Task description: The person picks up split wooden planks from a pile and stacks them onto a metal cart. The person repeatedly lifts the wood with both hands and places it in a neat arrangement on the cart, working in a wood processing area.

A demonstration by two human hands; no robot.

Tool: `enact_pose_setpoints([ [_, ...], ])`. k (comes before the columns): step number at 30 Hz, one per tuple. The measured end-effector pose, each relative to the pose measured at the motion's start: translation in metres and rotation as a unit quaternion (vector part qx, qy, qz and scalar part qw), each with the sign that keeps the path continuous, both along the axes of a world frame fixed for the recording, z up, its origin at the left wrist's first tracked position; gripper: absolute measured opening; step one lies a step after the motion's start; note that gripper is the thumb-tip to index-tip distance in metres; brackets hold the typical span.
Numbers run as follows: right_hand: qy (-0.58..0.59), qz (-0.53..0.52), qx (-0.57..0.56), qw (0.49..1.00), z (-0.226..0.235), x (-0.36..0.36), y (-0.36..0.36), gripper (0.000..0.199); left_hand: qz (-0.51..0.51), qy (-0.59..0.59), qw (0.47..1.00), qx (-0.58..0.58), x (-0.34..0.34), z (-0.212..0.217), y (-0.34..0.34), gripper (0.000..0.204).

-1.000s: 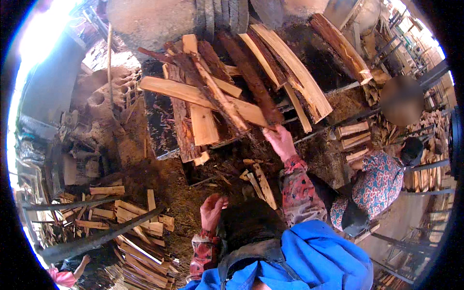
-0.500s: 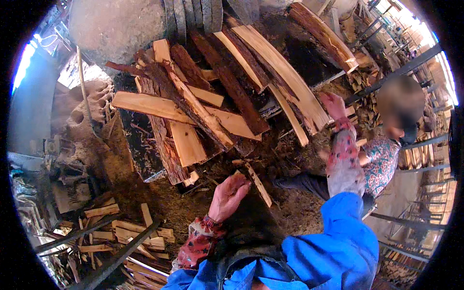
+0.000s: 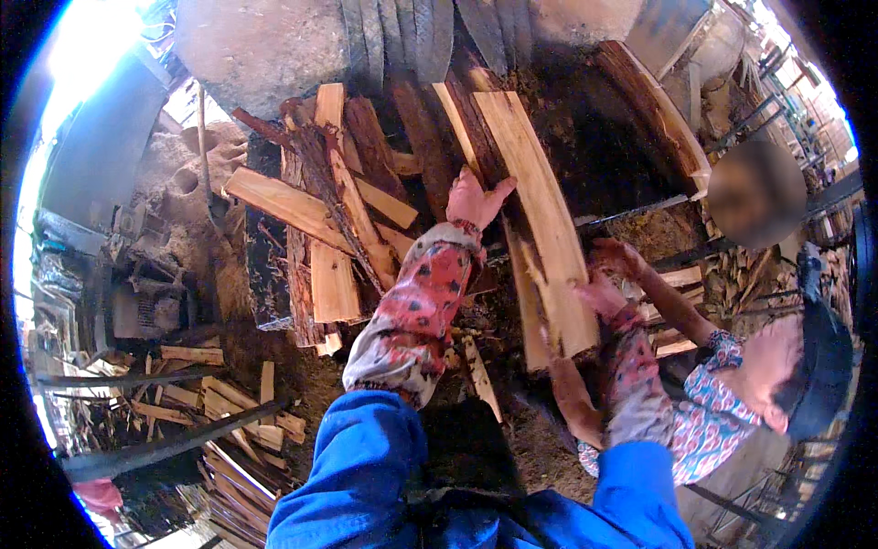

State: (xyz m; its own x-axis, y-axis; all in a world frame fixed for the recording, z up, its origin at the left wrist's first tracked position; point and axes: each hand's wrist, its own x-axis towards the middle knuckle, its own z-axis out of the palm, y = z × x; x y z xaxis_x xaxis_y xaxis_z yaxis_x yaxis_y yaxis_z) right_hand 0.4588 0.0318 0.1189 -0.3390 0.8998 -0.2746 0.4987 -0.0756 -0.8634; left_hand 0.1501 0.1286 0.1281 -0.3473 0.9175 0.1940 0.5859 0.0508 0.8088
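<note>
A long pale wooden plank [image 3: 535,183] slopes from the back toward my right. My right hand [image 3: 604,297] is closed on its near right edge, the fingertips partly hidden. My left hand [image 3: 476,201] reaches over the heap; its thumb and fingers are spread at the left side of this plank, against a dark bark-edged slab [image 3: 471,137]. Another pale board [image 3: 529,320] lies beneath the plank. Close to my right hand, a co-worker's hand [image 3: 620,258] is at the plank's right side, and the co-worker's other arm [image 3: 576,403] reaches toward its near end.
Crossed boards and bark slabs [image 3: 334,284] lie on the dark machine bed [image 3: 261,284] at left. Dark hanging strips [image 3: 393,41] screen the back. A thick bark slab [image 3: 649,119] lies at far right. Split wood [image 3: 229,403] is piled at lower left, behind a metal bar [image 3: 174,448].
My left hand has reached forward to the slabs. My right hand has come nearer and closed on the plank, which has shifted toward me. The co-worker has leaned in with both arms.
</note>
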Motion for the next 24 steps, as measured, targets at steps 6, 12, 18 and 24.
enact_pose_setpoints([
  [6,0.298,-0.130,-0.168,0.931,-0.024,-0.039,-0.062,0.045,-0.085,-0.154,0.981,-0.079,-0.026,-0.001,0.004,0.051],
  [12,0.231,-0.138,-0.135,0.953,-0.003,-0.061,-0.108,0.052,-0.061,-0.394,0.914,-0.072,-0.033,0.087,-0.093,0.066],
  [18,0.095,-0.188,-0.107,0.972,0.053,-0.098,-0.140,0.048,-0.067,-0.558,0.827,0.004,-0.039,0.087,-0.248,0.054],
  [24,0.119,-0.208,-0.051,0.970,0.005,-0.094,-0.167,0.051,-0.228,-0.488,0.838,-0.089,-0.057,0.114,-0.332,0.060],
])
